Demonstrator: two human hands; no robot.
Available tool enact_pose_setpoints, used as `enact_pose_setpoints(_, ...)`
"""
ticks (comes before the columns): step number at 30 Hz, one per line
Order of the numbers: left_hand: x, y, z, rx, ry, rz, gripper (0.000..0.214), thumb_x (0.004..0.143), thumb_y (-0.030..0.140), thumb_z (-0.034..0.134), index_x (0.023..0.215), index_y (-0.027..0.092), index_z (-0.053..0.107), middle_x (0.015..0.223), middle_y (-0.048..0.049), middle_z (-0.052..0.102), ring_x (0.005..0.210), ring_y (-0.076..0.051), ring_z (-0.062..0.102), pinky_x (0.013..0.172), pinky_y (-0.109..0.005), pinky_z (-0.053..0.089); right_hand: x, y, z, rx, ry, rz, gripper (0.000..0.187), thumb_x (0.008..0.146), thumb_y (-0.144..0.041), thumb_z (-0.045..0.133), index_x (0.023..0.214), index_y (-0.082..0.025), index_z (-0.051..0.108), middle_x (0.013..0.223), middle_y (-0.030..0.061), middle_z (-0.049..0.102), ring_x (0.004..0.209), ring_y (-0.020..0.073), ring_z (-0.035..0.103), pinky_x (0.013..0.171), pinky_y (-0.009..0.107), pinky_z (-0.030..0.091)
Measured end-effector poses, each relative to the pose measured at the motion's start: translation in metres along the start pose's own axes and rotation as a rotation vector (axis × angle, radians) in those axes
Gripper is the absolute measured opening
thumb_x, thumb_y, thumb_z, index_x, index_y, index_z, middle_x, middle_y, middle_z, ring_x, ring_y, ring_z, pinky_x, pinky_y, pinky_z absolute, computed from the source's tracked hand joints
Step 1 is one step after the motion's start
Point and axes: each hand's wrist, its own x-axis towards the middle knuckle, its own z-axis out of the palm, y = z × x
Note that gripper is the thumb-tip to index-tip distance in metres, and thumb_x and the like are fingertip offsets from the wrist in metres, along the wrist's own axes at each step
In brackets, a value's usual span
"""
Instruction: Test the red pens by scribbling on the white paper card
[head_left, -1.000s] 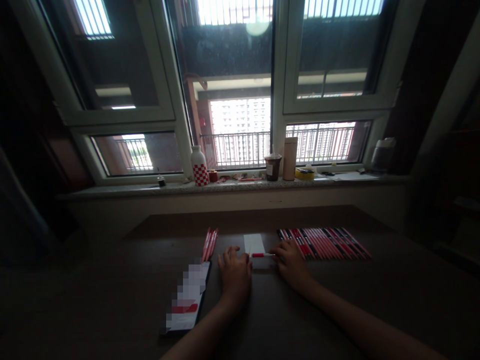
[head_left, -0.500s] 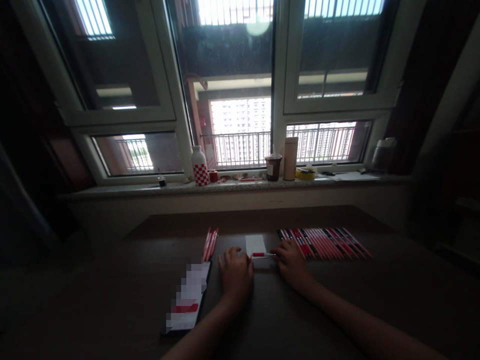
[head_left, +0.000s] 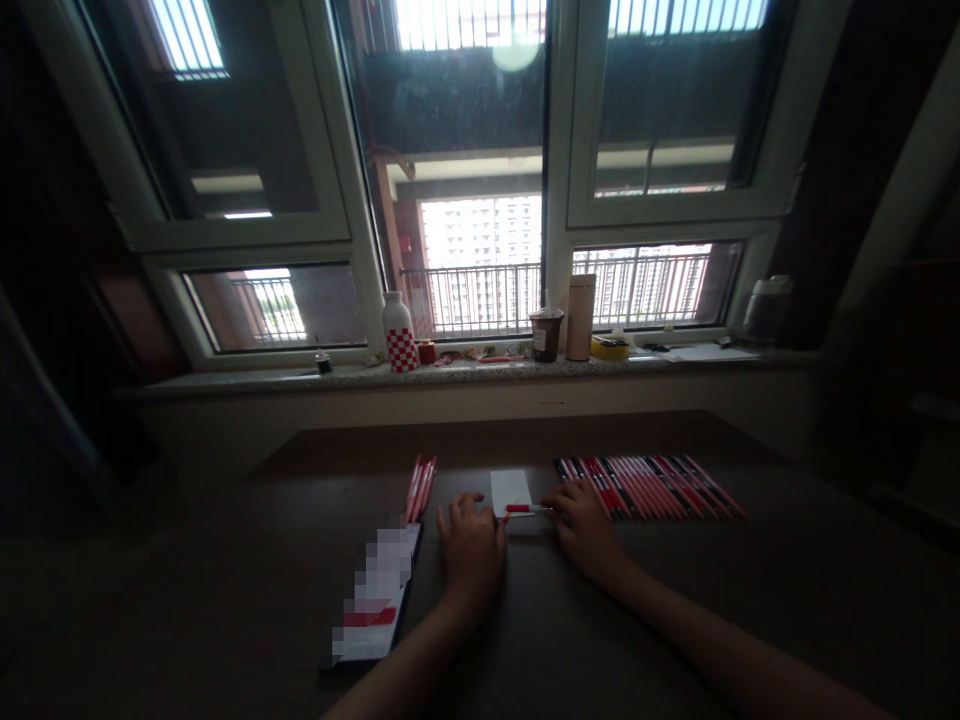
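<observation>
My right hand [head_left: 581, 522] rests on the table with its fingers closed on the end of a slim red-and-white pen-like stick [head_left: 519, 508]. The stick points left, over the near edge of a small white paper [head_left: 510, 488]. My left hand [head_left: 474, 550] is bent and lies low on the table, thumb and finger together on a thin red piece [head_left: 505, 519]. Most of that piece is hidden by the fingers. It lies close by the stick's red end; whether they touch I cannot tell. A row of red, pink and black pencils [head_left: 645, 488] lies just beyond my right hand.
Several pink pencils [head_left: 421, 488] lie together left of my left hand. A flat dark-edged case or device [head_left: 364, 645], partly blurred out, lies nearer to me. On the windowsill [head_left: 480, 374] stand a checkered bottle [head_left: 400, 335], a cup [head_left: 547, 335] and a tan flask [head_left: 580, 318].
The stick's red end and the thin red piece have shifted very slightly between my hands. Both hands stay almost in place.
</observation>
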Motion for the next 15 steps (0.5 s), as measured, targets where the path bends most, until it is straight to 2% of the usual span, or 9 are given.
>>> enact_pose_setpoints(7, -0.0036, -0.0002, -0.0036, 0.001, 0.042, 0.003, 0.017, 0.085, 0.025, 0.051, 0.09, 0.018, 0.066, 0.116, -0.0079, 0.057, 0.114, -0.025, 0.043, 0.101, -0.046, 0.029, 0.0007, 0.0024, 0.0007, -0.005, -0.001, 0.025, 0.019, 0.083, -0.012, 0.053, 0.088, -0.02, 0.07, 0.092, 0.0074, 0.063, 0.097, 0.024, 0.048, 0.087, 0.036, 0.039)
enact_pose_setpoints(15, -0.005, -0.002, -0.0042, -0.001, 0.072, -0.018, 0.022, 0.089, 0.024, 0.044, 0.094, 0.016, 0.064, 0.115, -0.0092, 0.058, 0.108, -0.024, 0.048, 0.097, -0.043, 0.034, 0.0003, 0.0034, 0.0011, -0.009, 0.047, 0.039, 0.018, 0.085, -0.013, 0.051, 0.088, -0.018, 0.068, 0.093, 0.0076, 0.062, 0.097, 0.0244, 0.047, 0.088, 0.036, 0.038)
